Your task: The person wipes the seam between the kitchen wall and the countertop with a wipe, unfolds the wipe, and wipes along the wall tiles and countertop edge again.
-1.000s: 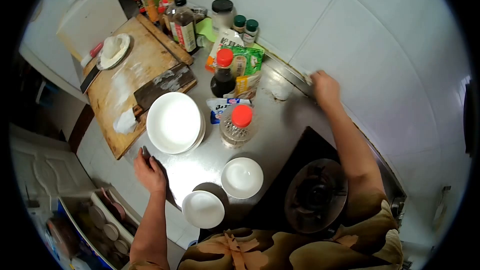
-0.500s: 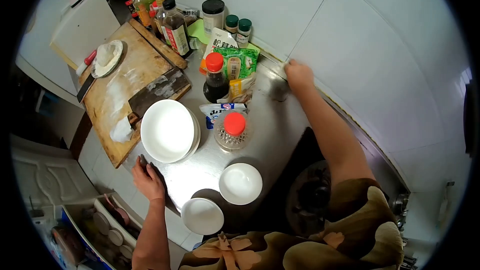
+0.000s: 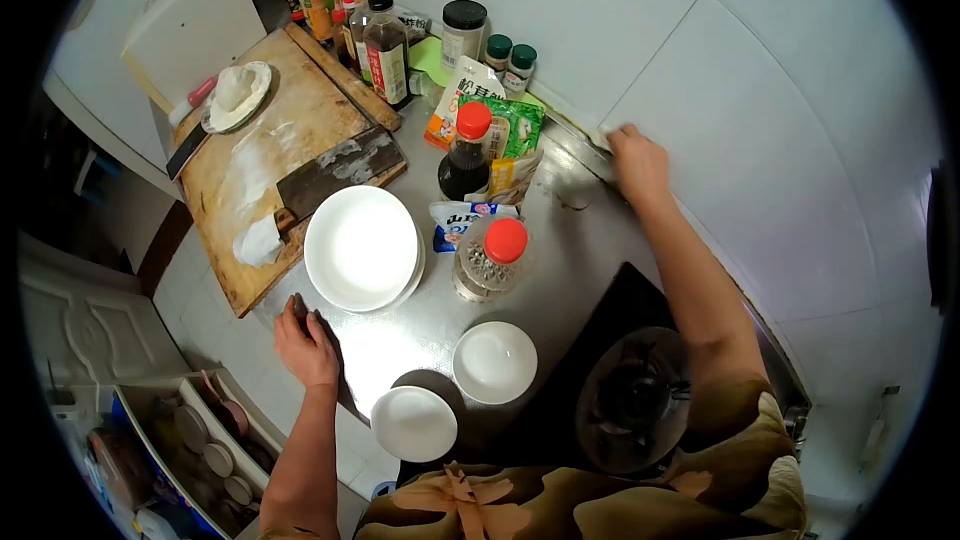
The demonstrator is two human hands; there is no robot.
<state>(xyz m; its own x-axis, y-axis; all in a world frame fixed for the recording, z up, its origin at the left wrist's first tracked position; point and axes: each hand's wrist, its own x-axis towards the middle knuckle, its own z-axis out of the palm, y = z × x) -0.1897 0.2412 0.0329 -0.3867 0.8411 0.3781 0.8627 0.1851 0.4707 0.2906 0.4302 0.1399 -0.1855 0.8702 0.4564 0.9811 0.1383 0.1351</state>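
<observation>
Right hand: I see its fingers curled closed around a pale scrap (image 3: pixel 600 137); the hand (image 3: pixel 640 165) is low against the wall (image 3: pixel 760 140).
Seam: I judge the scrap is best pressed flat with light, even force along the back edge of the worktop (image 3: pixel 560 285), fingertips low and wrist clear of the packets (image 3: pixel 520 123) and small jars (image 3: pixel 521 68).
Left hand: open, fingers a little spread, it (image 3: pixel 308 350) rests at the worktop's front edge, a good brace for my reach.
Forearm: best held high over the stove (image 3: pixel 635 400) and wide of the small bowl (image 3: pixel 495 362).
Scrap: whitish, small and mostly hidden by the fingers, at the seam behind the packets; I cannot tell whether it is cloth or paper.
</observation>
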